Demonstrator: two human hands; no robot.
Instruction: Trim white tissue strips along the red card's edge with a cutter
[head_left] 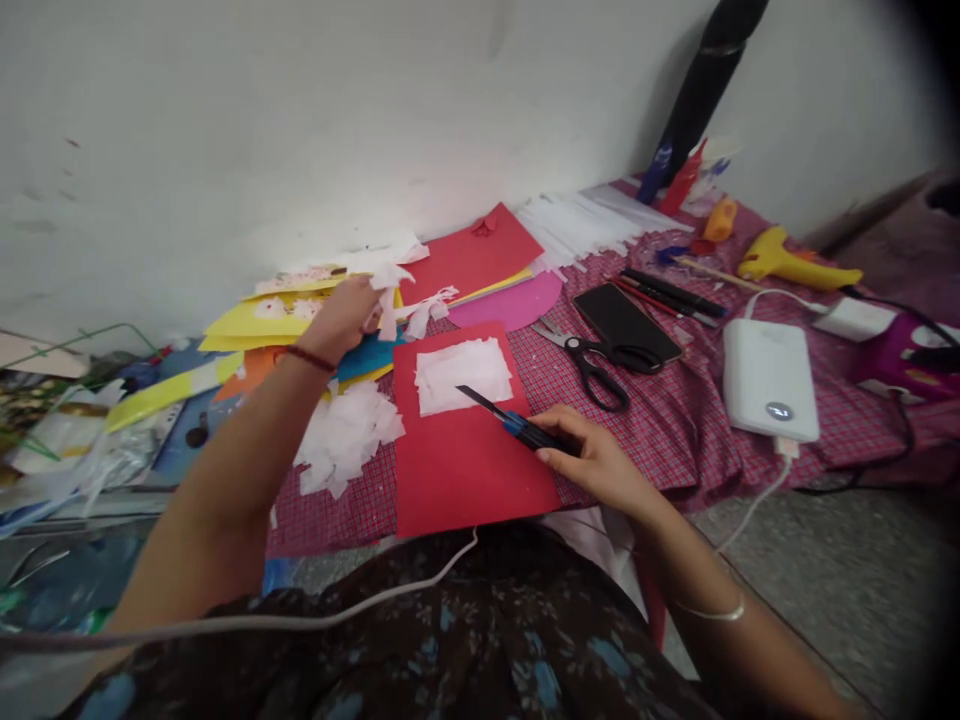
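Observation:
My right hand [589,455] is closed round the handle of a utility knife [517,425], its dark blade out and pointing to the upper left. Under the blade lies a sheet of red card [465,475] with a rectangle of white paper pieces [465,375] on it. My left hand [349,315] reaches to the back left and pinches a torn piece of white paper [388,290]. A heap of white paper scraps [349,435] lies beside the red card, below my left wrist.
Black-handled scissors [596,370] and a dark phone [628,322] lie right of the card. Further right are a white power bank [769,380] with cables and a yellow glue gun [795,262]. Yellow sheets [255,322] and another red card [469,250] lie along the wall.

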